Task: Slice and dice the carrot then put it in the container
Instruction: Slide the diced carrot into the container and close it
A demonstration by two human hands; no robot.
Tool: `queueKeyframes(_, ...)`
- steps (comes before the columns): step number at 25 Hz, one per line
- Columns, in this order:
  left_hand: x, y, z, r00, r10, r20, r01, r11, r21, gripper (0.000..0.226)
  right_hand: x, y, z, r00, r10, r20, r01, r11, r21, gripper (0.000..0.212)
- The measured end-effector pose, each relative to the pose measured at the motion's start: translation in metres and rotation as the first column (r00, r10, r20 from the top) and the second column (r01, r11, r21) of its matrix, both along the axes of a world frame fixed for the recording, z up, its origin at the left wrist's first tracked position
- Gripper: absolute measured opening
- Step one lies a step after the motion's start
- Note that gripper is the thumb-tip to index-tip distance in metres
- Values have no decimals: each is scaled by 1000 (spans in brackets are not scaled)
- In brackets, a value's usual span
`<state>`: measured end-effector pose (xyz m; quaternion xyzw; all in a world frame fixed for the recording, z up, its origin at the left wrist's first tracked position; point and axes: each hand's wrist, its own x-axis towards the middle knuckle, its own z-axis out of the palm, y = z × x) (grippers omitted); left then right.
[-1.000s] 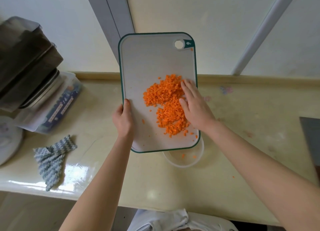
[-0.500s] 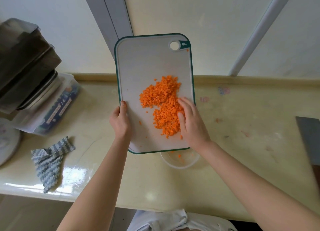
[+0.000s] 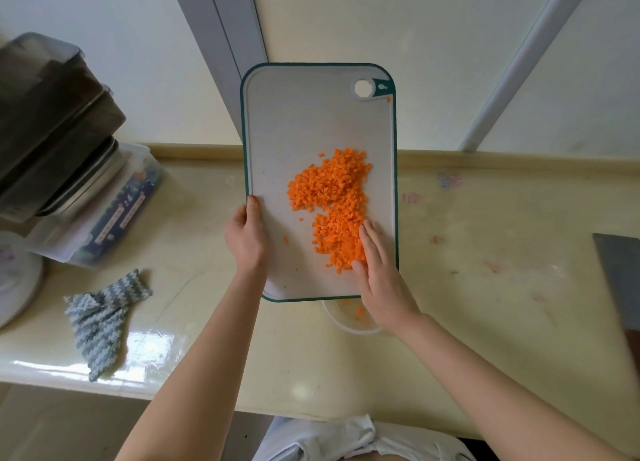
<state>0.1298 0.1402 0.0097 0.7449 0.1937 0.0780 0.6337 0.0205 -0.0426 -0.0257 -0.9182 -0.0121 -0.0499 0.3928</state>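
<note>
L hand (image 3: 246, 240) grips board (image 3: 304, 121) by left edge; R hand (image 3: 381, 273), fingers flat & together, on dice (image 3: 332, 197); container (image 3: 346, 323) under board's near edge.

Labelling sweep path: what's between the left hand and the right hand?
Head view: from the left hand, bare cutting board with a stray carrot bit, then the diced carrot pile against the right hand.

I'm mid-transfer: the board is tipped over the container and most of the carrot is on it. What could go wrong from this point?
1. The diced carrot pile spreads wider than the visible part of the container, so pieces swept by the right hand may miss the rim and land on the counter, where bits already lie.
2. Only the left hand grips the cutting board, at one edge; pushing could twist or slip it.
</note>
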Motion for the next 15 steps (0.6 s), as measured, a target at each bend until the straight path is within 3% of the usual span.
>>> queueKeyframes(6, -4, -10, 6, 994, -12, 106, 14, 1000, -15, 19, 30, -5, 27, 987, -31, 156, 51, 991, -126, 55)
queueKeyframes(11, -2, -9, 4, 991, -9, 132, 14, 999, -37, 20, 36, -8, 20, 992, 63, 109, -28, 953, -302, 58)
queueKeyframes(15, 0, -10, 3, 992, -2, 129, 6, 999, -35, 19, 13, -8, 8, 990, 86, 115, -43, 943, -330, 55)
